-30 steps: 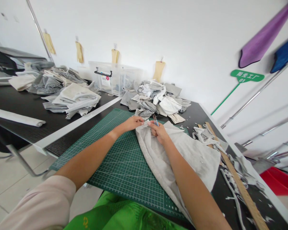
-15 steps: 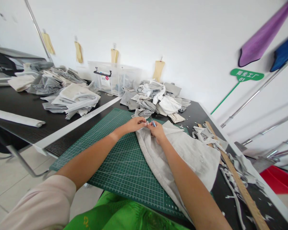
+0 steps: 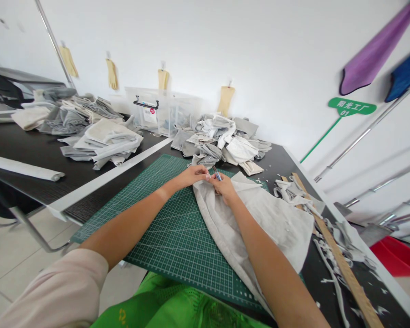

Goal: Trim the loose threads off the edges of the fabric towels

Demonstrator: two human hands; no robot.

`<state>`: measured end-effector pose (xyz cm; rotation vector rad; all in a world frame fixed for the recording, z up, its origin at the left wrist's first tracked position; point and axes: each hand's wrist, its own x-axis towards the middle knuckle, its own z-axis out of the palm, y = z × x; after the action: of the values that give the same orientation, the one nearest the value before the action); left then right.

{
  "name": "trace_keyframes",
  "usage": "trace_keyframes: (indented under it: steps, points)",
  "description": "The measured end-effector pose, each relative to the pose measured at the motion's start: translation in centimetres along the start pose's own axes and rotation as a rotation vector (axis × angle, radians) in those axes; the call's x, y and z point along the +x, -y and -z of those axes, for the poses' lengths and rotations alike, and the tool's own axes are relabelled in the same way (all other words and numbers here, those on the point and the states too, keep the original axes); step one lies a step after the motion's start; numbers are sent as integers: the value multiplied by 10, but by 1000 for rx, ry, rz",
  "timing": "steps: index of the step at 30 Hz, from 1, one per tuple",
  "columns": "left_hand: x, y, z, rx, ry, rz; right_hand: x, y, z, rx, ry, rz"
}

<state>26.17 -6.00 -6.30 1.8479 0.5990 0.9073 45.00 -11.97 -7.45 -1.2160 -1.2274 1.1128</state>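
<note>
My left hand (image 3: 192,176) rests at the upper edge of the green cutting mat (image 3: 177,232), its fingertips pinching the top corner of a large grey-white cloth (image 3: 256,223). My right hand (image 3: 223,187) lies on that cloth, right beside the left, and holds a small blue-handled tool (image 3: 217,173), perhaps a seam ripper or small scissors. Its tip is hidden among my fingers. The cloth spreads down and to the right over the mat.
Heaps of grey and white fabric (image 3: 222,141) and a clear plastic box (image 3: 153,114) stand behind the mat. A wooden ruler (image 3: 341,259) lies among fabric strips on the black table at right. A red tub (image 3: 398,257) sits beyond the table's right edge.
The blue-handled tool has shifted slightly left and tilted. My fingers have drawn closer together at the cloth's corner.
</note>
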Motion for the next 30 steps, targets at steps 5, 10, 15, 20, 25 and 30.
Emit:
trace_keyframes:
  steps: [5, 10, 15, 20, 25, 30]
  points:
    - [0, 1, -1, -98, -6, 76, -3, 6, 0, 29, 29, -34]
    - [4, 4, -1, -57, 16, 63, -4, 8, 1, 32, 62, -29]
    - [1, 1, -3, -51, -9, 51, -4, 9, 2, 61, 86, -32]
    - [-2, -5, -4, -43, -92, 84, -4, 9, 2, 58, 111, -14]
    - [-1, -5, -3, -20, -216, 109, -5, 8, -1, 56, 80, 27]
    - [-1, -7, -2, -24, -241, 98, -4, 7, -4, 56, 88, 39]
